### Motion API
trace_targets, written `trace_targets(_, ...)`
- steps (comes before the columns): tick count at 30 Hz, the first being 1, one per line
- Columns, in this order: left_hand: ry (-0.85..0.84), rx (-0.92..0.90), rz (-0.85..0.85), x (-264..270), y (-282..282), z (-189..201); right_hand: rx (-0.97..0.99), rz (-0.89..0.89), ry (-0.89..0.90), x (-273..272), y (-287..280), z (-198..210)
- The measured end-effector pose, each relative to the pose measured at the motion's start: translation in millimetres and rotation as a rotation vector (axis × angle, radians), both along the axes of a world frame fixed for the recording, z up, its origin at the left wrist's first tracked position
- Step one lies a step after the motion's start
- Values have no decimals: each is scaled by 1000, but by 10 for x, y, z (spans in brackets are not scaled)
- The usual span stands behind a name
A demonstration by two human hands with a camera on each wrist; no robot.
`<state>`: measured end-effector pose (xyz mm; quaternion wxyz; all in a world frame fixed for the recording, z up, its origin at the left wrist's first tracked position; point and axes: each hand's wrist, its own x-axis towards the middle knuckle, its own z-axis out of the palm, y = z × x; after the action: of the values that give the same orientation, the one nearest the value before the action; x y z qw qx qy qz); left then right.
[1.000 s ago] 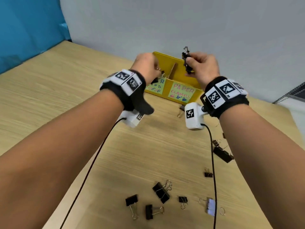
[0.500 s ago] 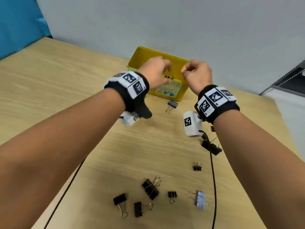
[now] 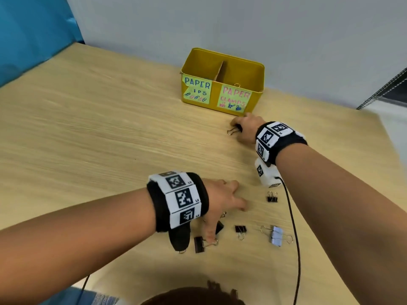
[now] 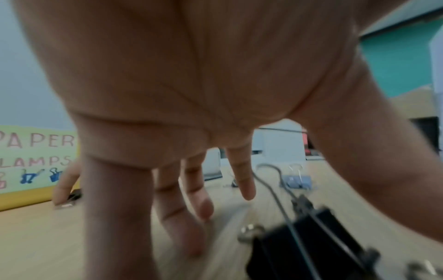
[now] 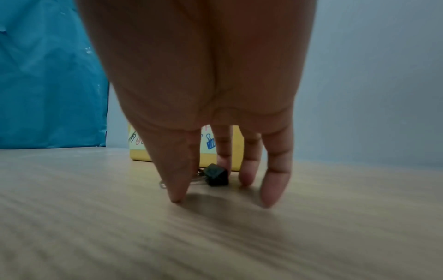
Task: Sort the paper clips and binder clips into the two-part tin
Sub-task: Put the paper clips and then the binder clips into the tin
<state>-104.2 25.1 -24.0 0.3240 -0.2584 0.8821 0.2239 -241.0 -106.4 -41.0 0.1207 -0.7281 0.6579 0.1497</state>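
Observation:
The yellow two-part tin (image 3: 256,84) stands at the back, labelled for paper clips on the left and clamps on the right. My right hand (image 3: 240,127) is down on the table just in front of it, fingers straight around a small black binder clip (image 5: 215,175); the thumb (image 5: 177,181) and fingertips touch the wood, and nothing is gripped. My left hand (image 3: 224,216) is spread with straight fingers low over a large black binder clip (image 4: 299,238), holding nothing.
More binder clips lie near the front: a black one (image 3: 198,244), a small black one (image 3: 240,229), a lilac one (image 3: 276,235) and another small black one (image 3: 272,198). A black cable (image 3: 294,227) runs past them. The wall stands close behind the tin.
Both hands have left the tin and come down. The right one no longer holds its clip and is at the clip in front of the tin; the left went back to the front clips.

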Motion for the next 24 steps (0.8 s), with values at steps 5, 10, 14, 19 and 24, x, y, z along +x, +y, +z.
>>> trace_targets(5, 159, -68, 33, -65, -53, -73, 48, -13, -145, -37, 85, 56)
trace_targets(10, 168, -162, 64, -51, -356, -74, 151, -60, -207, -36, 123, 170)
trace_targets(14, 231, -182, 249, 11, -736, 101, 117, -145, -385, -33, 18, 481)
trace_targets(19, 532, -432, 529, 46, -1354, 611, -311, -217, -629, -35, -286, 927)
trace_targets(24, 635, -581, 592, -14, -1788, 919, -434, -180, -478, -113, -478, 888)
